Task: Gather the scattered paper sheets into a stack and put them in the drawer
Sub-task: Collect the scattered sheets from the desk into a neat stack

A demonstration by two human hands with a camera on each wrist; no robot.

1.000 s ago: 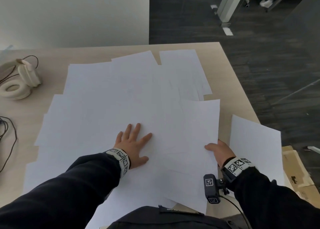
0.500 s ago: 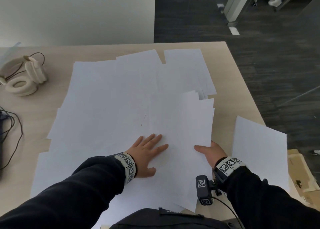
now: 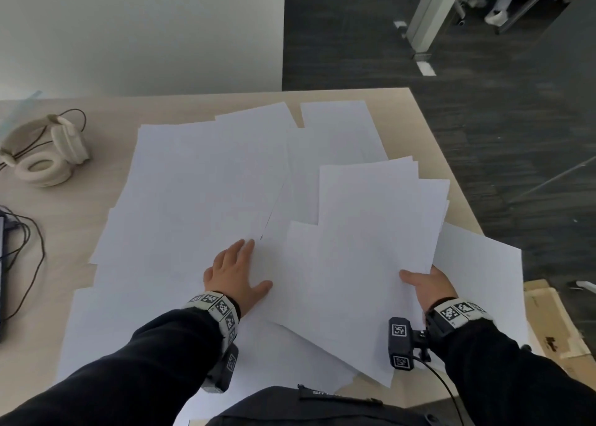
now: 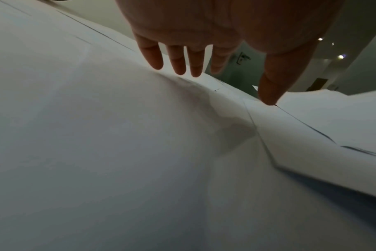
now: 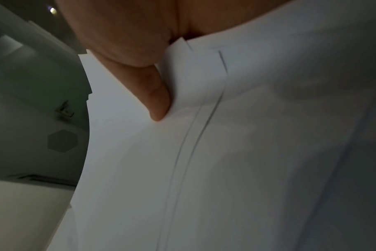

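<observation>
The person leans over a pale wooden desk [image 3: 416, 128] that is nearly covered by loose white paper sheets [image 3: 206, 180], overlapping each other at odd angles. The left hand [image 3: 235, 274] lies flat on the spread, palm down, fingers straight and slightly parted, thumb stuck out toward the other hand. From the left wrist camera those fingers [image 4: 155, 56] reach out over the paper with their tips at the surface, the thumb tip touching down at a sheet's edge.

The right hand [image 3: 425, 283] has hold of a gathered bundle of white sheets [image 3: 361, 248], roughly squared but fanned at the far corners. The thumb lies on top of the bundle's near right edge; the right wrist view shows that thumb [image 5: 155, 95] pressing into the paper and several staggered sheet edges right beside it, so the hand is clamped on the bundle. The other fingers are hidden under the paper. The bundle stretches away from that hand and overlaps the loose sheets next to the left hand.

Just right of the right hand, one more single white sheet [image 3: 483, 270] hangs over the desk's edge. Far off beyond the left hand sit cream over-ear headphones [image 3: 45, 154], and nearer, at the desk's left side, a tangle of dark cables [image 3: 29, 241]. No drawer is visible from here.
</observation>
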